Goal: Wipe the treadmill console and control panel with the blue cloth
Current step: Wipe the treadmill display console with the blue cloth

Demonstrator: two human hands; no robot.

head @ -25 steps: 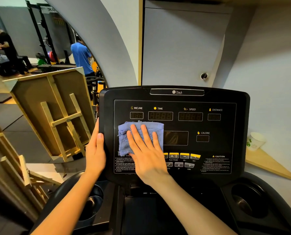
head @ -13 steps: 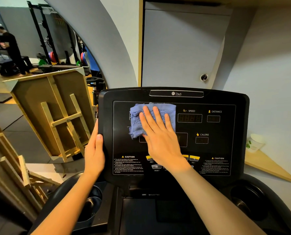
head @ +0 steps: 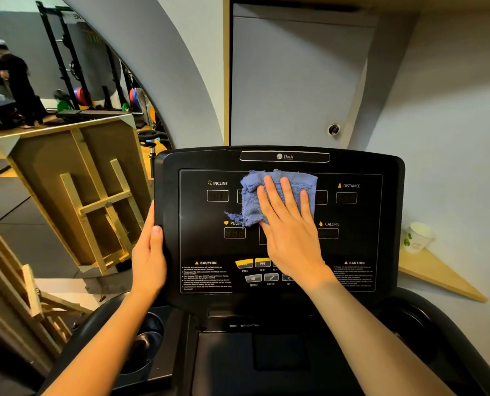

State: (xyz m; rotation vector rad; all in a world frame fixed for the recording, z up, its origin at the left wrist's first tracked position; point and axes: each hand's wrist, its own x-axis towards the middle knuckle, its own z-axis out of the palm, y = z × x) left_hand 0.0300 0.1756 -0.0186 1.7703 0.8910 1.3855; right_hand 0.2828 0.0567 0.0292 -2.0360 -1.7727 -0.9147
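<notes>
The black treadmill console (head: 386,172) faces me, with its control panel (head: 203,247) of small displays, yellow and grey buttons and caution text. A folded blue cloth (head: 255,192) lies flat against the top middle of the panel, covering the time and speed displays. My right hand (head: 289,224) presses on the cloth with fingers spread, and its palm hides the middle display and some buttons. My left hand (head: 149,258) grips the console's left edge, thumb on the front.
Cup holders (head: 143,347) sit at both lower corners of the console. A paper cup (head: 418,237) stands on a wooden ledge at the right wall. Wooden frames (head: 95,201) lean at the left. A person stands far back left by weight racks.
My right hand has slid the cloth from the panel's left middle up and to the right, to the top centre. My left hand has stayed on the console edge.
</notes>
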